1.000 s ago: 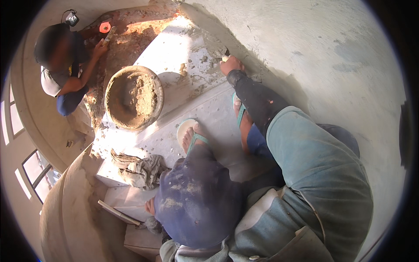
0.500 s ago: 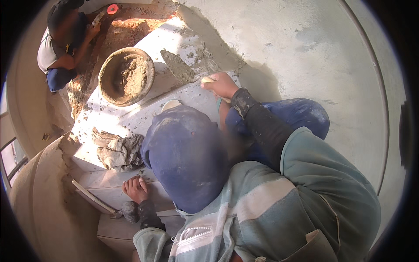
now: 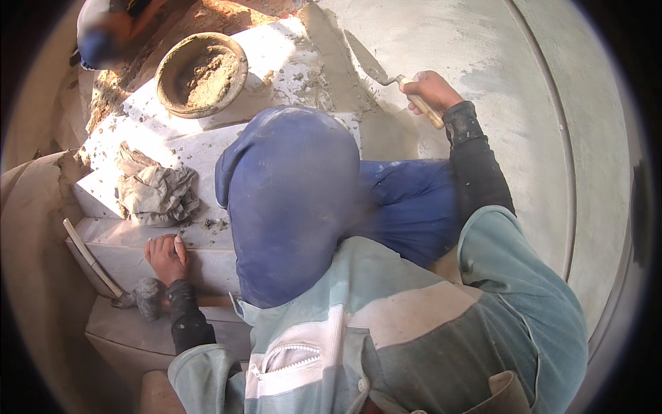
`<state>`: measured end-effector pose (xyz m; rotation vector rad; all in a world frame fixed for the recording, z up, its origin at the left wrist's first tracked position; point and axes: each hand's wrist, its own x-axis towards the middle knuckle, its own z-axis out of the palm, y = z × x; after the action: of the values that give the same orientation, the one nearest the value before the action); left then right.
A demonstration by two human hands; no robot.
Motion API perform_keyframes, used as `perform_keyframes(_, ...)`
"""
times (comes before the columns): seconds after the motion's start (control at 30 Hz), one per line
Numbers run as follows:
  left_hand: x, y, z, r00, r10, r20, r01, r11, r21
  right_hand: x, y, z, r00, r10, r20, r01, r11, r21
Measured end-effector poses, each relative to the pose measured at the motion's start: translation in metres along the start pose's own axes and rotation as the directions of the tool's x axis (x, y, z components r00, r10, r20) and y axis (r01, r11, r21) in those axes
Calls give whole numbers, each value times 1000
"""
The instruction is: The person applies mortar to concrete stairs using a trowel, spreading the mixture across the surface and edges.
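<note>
In my right hand (image 3: 434,94) is a trowel (image 3: 367,58), gripped by its pale handle. Its grey blade lies out to the left, over the edge of a band of wet mortar (image 3: 338,69) along the plastered surface. My left hand (image 3: 167,257) rests on the edge of a pale stone step (image 3: 207,257), with its fingers bent and nothing visible in them. Just below it is a mallet (image 3: 147,298) with a rounded grey head and a light handle. A crumpled dirty cloth (image 3: 155,190) lies on the slab above that hand.
A round basin (image 3: 165,83) of mortar stands on the upper slab (image 3: 283,45). My bent blue-trousered knees (image 3: 293,200) fill the middle. A co-worker (image 3: 103,41) crouches at the upper left. Plaster (image 3: 503,152) spreads along the right, and a curved wall (image 3: 41,234) stands at left.
My right hand has moved right and slightly up with the trowel, off the slab to the plaster's edge. The whole view has shifted; my left hand stays on the step.
</note>
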<state>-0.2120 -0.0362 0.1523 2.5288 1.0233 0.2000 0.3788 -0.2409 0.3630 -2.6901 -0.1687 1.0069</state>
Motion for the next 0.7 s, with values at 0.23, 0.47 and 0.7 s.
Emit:
perform_keyframes(0.23, 0, -1, -3, 1000, -3, 5, 3, 998, 59, 57, 46, 78, 994, 55, 99, -44, 992, -117)
perform_keyframes(0.47, 6, -1, 5, 1000, 20, -11, -19, 998, 53, 109, 176, 159, 993, 51, 111, 5, 890, -456)
perform_keyframes(0.7, -1, -2, -6, 1000, 1, -19, 1, 998, 67, 41, 94, 124, 936, 353, 17, -351, 934, -69)
